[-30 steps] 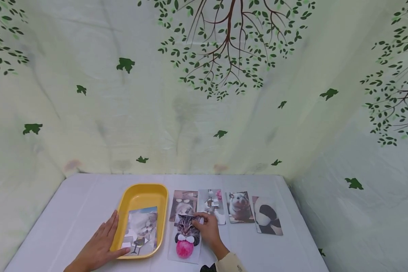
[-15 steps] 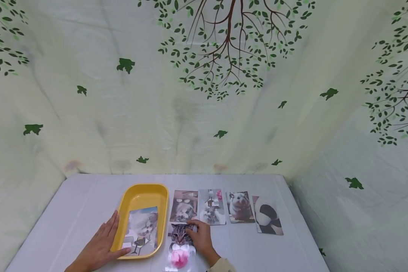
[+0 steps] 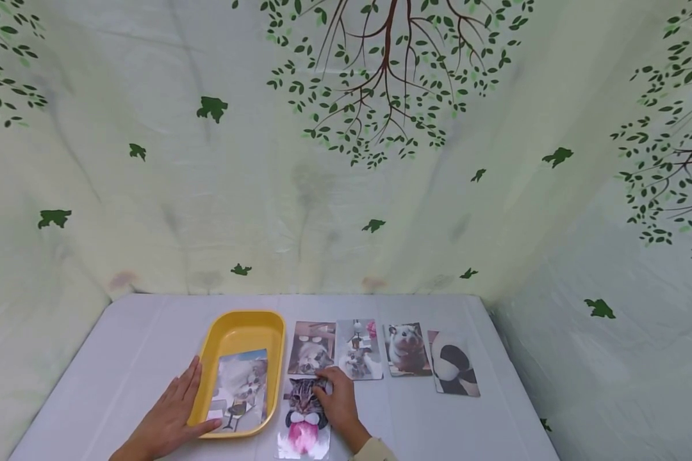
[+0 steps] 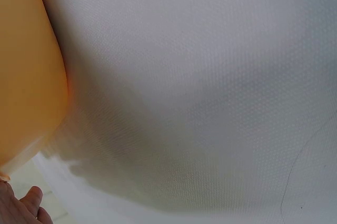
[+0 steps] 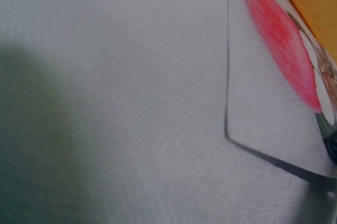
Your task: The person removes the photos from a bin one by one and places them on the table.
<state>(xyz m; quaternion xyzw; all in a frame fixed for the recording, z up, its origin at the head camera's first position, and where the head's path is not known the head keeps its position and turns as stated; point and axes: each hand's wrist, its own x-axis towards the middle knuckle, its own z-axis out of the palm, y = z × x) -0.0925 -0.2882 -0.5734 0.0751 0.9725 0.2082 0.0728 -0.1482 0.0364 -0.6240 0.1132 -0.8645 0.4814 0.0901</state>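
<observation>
A yellow tray stands on the white table with one photo lying inside it. My left hand rests flat, fingers straight, against the tray's left wall. Just right of the tray lies a cat photo card with a pink ball, its lower end close to the table's near edge. My right hand lies on the card's upper right part and presses its fingers on it. In the right wrist view, the card's corner lies flat on the cloth.
Beyond the cat card, a row of photos lies on the table: a kitten card, a second cat card, a hamster card and a panda card. Leaf-printed fabric walls stand behind and to the right.
My right hand has slid the cat card toward me, off the kitten card it overlapped, and slightly left. The left hand and tray have stayed still.
</observation>
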